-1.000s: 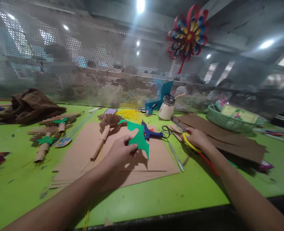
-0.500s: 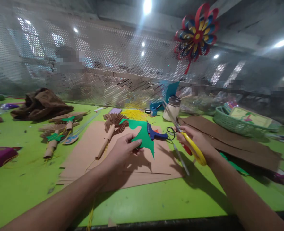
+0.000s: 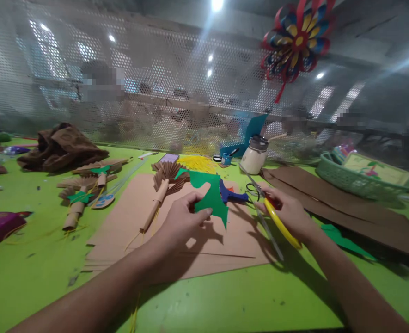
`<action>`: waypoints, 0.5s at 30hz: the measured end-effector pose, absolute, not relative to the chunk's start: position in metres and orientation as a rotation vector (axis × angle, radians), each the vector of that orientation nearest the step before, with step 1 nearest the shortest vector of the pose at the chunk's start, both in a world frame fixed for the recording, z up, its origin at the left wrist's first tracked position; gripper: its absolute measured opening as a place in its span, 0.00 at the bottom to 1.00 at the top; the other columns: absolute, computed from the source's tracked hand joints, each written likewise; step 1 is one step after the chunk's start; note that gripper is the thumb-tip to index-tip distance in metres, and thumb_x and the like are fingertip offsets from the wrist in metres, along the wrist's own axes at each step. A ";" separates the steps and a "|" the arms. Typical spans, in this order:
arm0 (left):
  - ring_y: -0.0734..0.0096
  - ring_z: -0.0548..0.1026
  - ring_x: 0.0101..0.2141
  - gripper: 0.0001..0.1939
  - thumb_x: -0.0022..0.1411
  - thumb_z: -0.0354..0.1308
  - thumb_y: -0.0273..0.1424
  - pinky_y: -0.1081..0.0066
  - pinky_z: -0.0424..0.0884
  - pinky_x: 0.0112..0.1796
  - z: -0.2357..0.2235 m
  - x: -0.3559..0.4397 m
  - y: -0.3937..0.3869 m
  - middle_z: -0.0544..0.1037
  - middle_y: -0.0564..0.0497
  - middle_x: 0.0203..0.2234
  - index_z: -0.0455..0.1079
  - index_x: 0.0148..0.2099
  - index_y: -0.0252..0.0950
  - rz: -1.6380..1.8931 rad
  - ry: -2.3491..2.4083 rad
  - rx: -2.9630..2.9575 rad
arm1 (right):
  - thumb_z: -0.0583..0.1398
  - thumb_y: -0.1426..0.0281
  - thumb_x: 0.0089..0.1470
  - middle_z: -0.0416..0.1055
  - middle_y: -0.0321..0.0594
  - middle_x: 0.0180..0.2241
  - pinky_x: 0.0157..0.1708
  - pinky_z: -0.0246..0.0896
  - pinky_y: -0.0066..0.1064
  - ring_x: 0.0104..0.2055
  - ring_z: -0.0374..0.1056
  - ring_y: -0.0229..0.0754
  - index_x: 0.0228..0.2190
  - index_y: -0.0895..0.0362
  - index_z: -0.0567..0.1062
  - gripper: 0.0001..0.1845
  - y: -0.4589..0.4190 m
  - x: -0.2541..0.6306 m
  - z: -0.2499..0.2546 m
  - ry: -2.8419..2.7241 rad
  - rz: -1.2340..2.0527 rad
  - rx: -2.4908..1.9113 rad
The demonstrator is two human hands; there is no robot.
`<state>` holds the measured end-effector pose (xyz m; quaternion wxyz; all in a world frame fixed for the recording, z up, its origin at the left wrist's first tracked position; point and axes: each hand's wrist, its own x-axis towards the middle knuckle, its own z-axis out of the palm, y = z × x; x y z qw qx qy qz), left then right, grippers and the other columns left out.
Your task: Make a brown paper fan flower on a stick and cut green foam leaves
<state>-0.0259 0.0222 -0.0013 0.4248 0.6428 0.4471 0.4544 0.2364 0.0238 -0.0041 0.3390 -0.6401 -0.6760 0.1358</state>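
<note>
Between thumb and fingers of my left hand (image 3: pixel 186 215) is a green paper (image 3: pixel 213 199) with cut, jagged edges, held above a stack of tan paper sheets (image 3: pixel 121 208). My right hand (image 3: pixel 285 210) grips scissors (image 3: pixel 277 217) with yellow and red handles; the blades stand spread, to the right of the green paper and apart from it. Just behind the paper lies a blue glue gun (image 3: pixel 234 194), partly covered by it. A pleated brown paper figure with a rolled tube (image 3: pixel 154 206) rests on the stack, left of the green paper.
Two similar paper figures with green stars (image 3: pixel 80 198) lie at left, before a crumpled brown cloth (image 3: pixel 62 148). Brown sheets (image 3: pixel 329 203), a green scrap (image 3: pixel 346 240) and a green basket (image 3: pixel 357 178) are at right. A jar (image 3: pixel 255 155) stands by the mesh partition (image 3: pixel 149 111).
The camera view has shifted slightly, so most things sit further right. Both hands keep their hold, and the scissors are turned a little; the green paper looks much the same.
</note>
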 end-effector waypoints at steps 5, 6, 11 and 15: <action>0.68 0.68 0.32 0.07 0.56 0.52 0.20 0.68 0.65 0.34 0.000 -0.031 0.009 0.71 0.49 0.28 0.68 0.32 0.37 1.446 1.062 2.437 | 0.62 0.57 0.45 0.76 0.47 0.37 0.37 0.64 0.37 0.38 0.71 0.50 0.44 0.57 0.74 0.25 0.038 0.263 -0.009 -1.643 0.178 -1.792; 0.67 0.68 0.33 0.09 0.56 0.52 0.19 0.68 0.66 0.35 0.001 -0.032 0.004 0.71 0.48 0.30 0.68 0.34 0.37 1.507 0.965 2.554 | 0.62 0.57 0.45 0.76 0.48 0.38 0.37 0.64 0.37 0.38 0.71 0.50 0.44 0.58 0.74 0.26 0.042 0.268 -0.012 -1.604 0.193 -1.801; 0.67 0.70 0.36 0.18 0.53 0.53 0.15 0.65 0.68 0.39 0.005 -0.035 -0.013 0.73 0.47 0.35 0.66 0.43 0.40 1.650 0.603 2.808 | 0.63 0.58 0.45 0.76 0.47 0.38 0.39 0.64 0.38 0.38 0.71 0.48 0.44 0.58 0.73 0.26 0.048 0.279 -0.018 -1.480 0.216 -1.732; 0.67 0.70 0.35 0.17 0.52 0.54 0.15 0.64 0.70 0.37 0.005 -0.033 -0.013 0.72 0.47 0.34 0.67 0.43 0.38 1.783 0.514 2.808 | 0.63 0.57 0.43 0.76 0.47 0.36 0.39 0.64 0.38 0.37 0.71 0.49 0.43 0.58 0.74 0.26 0.047 0.278 -0.016 -1.471 0.233 -1.741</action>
